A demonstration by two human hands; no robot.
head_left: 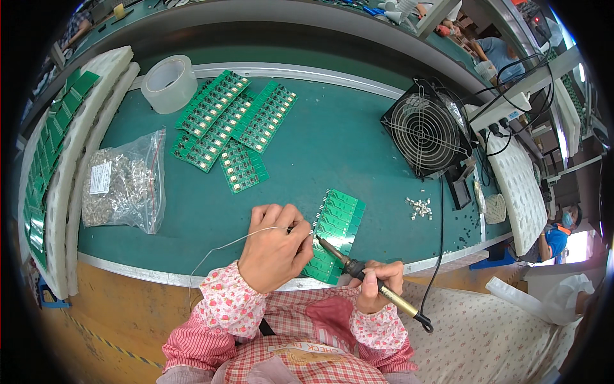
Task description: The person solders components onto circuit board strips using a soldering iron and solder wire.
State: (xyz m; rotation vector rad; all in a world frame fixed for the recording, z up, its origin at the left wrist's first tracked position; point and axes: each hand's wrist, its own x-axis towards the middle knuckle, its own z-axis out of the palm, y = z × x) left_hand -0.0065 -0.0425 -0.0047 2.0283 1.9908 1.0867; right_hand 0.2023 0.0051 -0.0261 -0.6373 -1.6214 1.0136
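— Where are we weakest right now?

— At the tip, we'd say. Our right hand (377,278) has the soldering iron (364,275) slanted up and to the left, its point meeting the near left edge of the green circuit board panel (336,233), which lies flat on the table (320,147) just in front of us. If the iron slides sideways it could bridge neighbouring pads, and it sits very near the fingers of our left hand (275,246), so a slip risks a burn.

— And the solder wire (224,246)?

— It loops out to the left of the left hand and runs through the fingers toward the joint. Too long a feed would likely leave a blob. The iron's black cord (440,243) trails past the board's right side toward the fan (425,131); a tug there could drag the tip off.

— How are our grips?

— The right grip is closed fully around the iron's handle, pen-fashion. The left grip is curled nearly shut, pinching the wire, with fingertips resting at the panel's edge. Whether they press the board down, we cannot tell.
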